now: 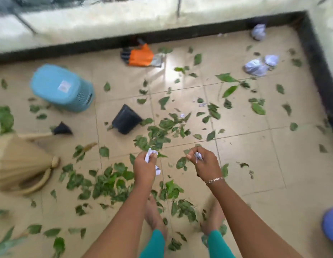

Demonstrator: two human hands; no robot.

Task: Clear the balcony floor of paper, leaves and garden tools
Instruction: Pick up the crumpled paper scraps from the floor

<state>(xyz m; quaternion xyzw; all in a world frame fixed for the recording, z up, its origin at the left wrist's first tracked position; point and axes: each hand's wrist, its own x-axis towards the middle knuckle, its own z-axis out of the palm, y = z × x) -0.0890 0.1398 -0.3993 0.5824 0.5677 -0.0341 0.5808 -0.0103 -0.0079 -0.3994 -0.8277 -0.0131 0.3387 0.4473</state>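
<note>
Two hands hang over the leaf-strewn floor [255, 164]: left hand [145, 165] pinches one paper scrap [150, 155], right hand [203, 162] grips a second scrap [197, 156]. Three crumpled paper balls [255, 67] lie near the far right corner, one orange glove [141, 55] at the far edge.

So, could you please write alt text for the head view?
The left hand and right hand each grip a crumpled white paper scrap above a beige tiled floor strewn with green leaves. An overturned blue plastic basket, black plastic pot, straw broom and orange work glove lie nearby.
</note>
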